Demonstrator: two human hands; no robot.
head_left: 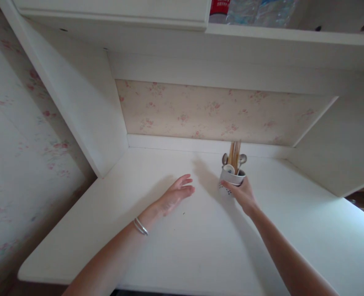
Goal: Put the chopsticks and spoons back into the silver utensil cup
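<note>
My right hand (243, 193) is wrapped round a white utensil holder (230, 177) with small holes low in its wall, toward the back right of the white counter. Out of the holder rise a bundle of chopsticks (234, 153), a metal spoon (242, 158) on the right and another spoon (225, 158) on the left. A white round-ended piece (229, 169) leans at the front of its mouth; I cannot tell its kind. My left hand (177, 194) hovers over or rests on the counter left of the holder, fingers apart and holding nothing.
The white counter (182, 255) runs between side panels, with floral wallpaper (200, 111) behind. Above hangs a cabinet (117, 10); its open shelf (293, 35) holds a red-labelled item (219, 8) and clear plastic packs (258, 12). Tiny dark specks (183, 213) lie on the counter.
</note>
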